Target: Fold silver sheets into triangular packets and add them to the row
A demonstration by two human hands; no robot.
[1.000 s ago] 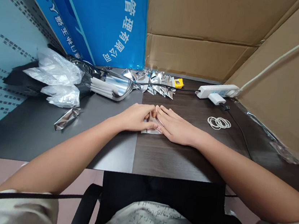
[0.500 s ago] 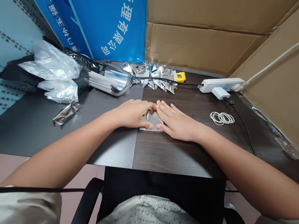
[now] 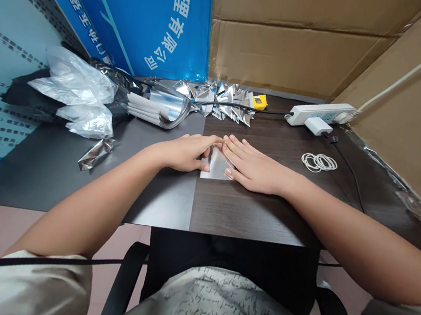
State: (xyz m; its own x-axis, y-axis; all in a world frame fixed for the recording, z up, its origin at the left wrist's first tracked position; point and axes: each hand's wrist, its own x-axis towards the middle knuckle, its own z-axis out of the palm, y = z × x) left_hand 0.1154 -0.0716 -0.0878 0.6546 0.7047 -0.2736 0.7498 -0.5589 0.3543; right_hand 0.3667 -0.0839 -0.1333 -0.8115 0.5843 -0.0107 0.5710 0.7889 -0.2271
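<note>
A small silvery-grey foil piece (image 3: 220,168) lies flat on the dark table between my hands, its right part covered. My right hand (image 3: 253,167) rests flat over the right side of it, fingers stretched out and pointing up-left. At its left edge is my left hand (image 3: 185,152), the index finger reaching across the top of the foil and the thumb spread away near the left side. Both index fingertips nearly meet above the foil. Some of my left fingers are curled under and hidden.
Behind my hands lie shiny foil packets (image 3: 227,103), a yellow item (image 3: 260,102) and a curved stack of silver-lined sheets (image 3: 155,110). White rubber bands (image 3: 319,162) and a power strip (image 3: 321,113) are to the right. Clear plastic bags (image 3: 81,85) and a crumpled foil packet (image 3: 96,153) lie left.
My left thumb has slid left, away from the right thumb, and more of the foil's surface shows. My right hand stays flat on it. The whole view has shifted slightly.
</note>
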